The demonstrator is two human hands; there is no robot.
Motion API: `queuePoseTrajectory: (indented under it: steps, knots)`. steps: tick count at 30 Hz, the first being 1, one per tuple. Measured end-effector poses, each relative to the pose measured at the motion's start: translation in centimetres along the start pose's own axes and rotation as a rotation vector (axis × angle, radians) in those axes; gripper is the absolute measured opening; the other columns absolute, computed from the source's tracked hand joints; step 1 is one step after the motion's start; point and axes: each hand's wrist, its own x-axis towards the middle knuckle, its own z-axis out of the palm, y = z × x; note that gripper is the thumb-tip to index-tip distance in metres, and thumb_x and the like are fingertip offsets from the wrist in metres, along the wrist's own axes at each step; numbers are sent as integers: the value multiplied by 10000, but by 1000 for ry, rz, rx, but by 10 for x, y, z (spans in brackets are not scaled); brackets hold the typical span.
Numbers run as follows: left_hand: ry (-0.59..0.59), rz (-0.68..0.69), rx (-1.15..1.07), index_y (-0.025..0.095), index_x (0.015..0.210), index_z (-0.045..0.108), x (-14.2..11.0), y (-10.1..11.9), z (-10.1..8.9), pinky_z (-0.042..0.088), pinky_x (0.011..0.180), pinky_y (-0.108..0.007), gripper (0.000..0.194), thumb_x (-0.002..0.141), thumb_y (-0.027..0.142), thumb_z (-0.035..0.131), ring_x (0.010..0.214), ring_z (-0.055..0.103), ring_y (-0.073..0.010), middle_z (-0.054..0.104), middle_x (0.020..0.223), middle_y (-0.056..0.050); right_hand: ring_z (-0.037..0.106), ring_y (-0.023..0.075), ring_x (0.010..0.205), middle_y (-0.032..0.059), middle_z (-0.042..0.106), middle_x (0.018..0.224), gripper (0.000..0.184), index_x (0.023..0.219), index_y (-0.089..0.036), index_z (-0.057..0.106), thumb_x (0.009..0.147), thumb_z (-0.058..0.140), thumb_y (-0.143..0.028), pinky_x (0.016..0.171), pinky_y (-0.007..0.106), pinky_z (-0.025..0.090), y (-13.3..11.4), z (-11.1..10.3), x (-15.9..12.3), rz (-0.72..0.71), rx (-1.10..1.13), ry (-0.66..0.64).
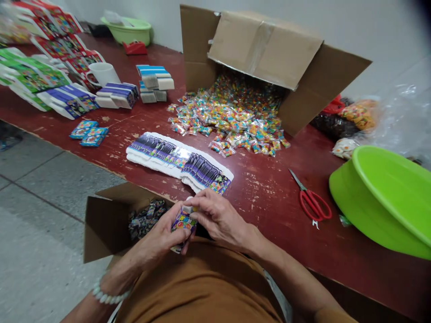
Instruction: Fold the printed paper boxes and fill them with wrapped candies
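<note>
My left hand point(165, 229) is wrapped round a small purple printed candy box point(183, 221), close to my body. At the box's upper end, the fingers of my right hand point(220, 219) pinch its white flap; whether a candy packet is also between them I cannot make out. Just beyond my hands lies a long fanned row of flattened purple candy boxes point(155, 151) on the dark red table point(259, 197). Farther back, many small clear packets of colourful candy point(229, 116) spill from a cardboard carton point(269, 49) lying on its side.
Below the table edge, an open carton point(104, 229) holds a pile of dark printed boxes point(148, 217). Red-handled scissors point(311, 202) and a green basin point(373, 206) are at right. Two blue boxes point(94, 137), a white mug point(104, 74) and stacked cartons point(72, 98) stand left.
</note>
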Motion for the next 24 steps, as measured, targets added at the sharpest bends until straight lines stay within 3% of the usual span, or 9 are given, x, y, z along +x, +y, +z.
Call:
queuePoseTrajectory:
  steps: [3, 6, 8, 10, 14, 18, 21, 24]
  knots:
    - [60, 46, 1, 209, 1086, 552, 3, 0, 5, 469, 500, -214, 338, 808, 325, 705, 510, 560, -106, 637, 711, 29, 612, 177, 945, 102, 631, 1086, 320, 1252, -172, 609, 938, 553, -201, 867, 358, 531, 3, 0, 0, 91, 6, 120]
    - [78, 53, -49, 196, 1054, 579, 4, 1, 8, 466, 498, -216, 367, 799, 408, 736, 509, 581, -114, 663, 714, 8, 638, 152, 780, 38, 697, 899, 156, 1047, -195, 665, 915, 582, -210, 773, 320, 533, 6, 2, -1, 189, 78, 209]
    - [113, 17, -156, 189, 1041, 604, 5, 3, 9, 486, 501, -231, 417, 809, 521, 703, 520, 602, -136, 684, 701, -16, 659, 162, 790, 29, 724, 859, 91, 964, -208, 676, 896, 616, -214, 792, 327, 528, 5, 5, -2, 146, 80, 174]
    - [169, -46, -274, 169, 1008, 632, 7, 4, 10, 511, 493, -253, 498, 809, 624, 646, 530, 621, -167, 702, 674, -50, 674, 167, 833, 34, 739, 903, 126, 1017, -224, 667, 905, 611, -222, 813, 333, 530, 4, 6, -4, 118, 130, 138]
    - [205, -88, -368, 150, 981, 653, 11, 6, 14, 528, 456, -266, 514, 774, 619, 684, 524, 632, -183, 728, 674, -76, 653, 138, 783, 21, 703, 918, 232, 1093, -230, 611, 887, 672, -318, 717, 278, 531, 10, 4, -4, 281, 396, 218]
    - [217, -1, -323, 187, 1015, 617, 15, 2, 19, 506, 380, -243, 499, 766, 610, 704, 485, 627, -183, 700, 615, -30, 611, 108, 680, 4, 669, 900, 466, 1109, -214, 619, 758, 804, -459, 634, 245, 516, 18, 7, -3, 398, 630, 56]
    - [246, -7, -284, 208, 1027, 585, 17, -2, 22, 492, 347, -233, 495, 760, 602, 720, 442, 621, -184, 673, 566, -3, 607, 105, 594, 6, 677, 864, 371, 1053, -216, 654, 832, 724, -506, 569, 249, 516, 18, 14, -4, 375, 672, 19]
    - [220, -41, -341, 218, 1038, 567, 17, -3, 23, 489, 350, -225, 426, 833, 581, 657, 403, 616, -171, 684, 578, -5, 659, 145, 688, 35, 712, 860, 222, 937, -222, 708, 909, 649, -434, 663, 292, 550, 15, 17, -6, 180, 370, 176]
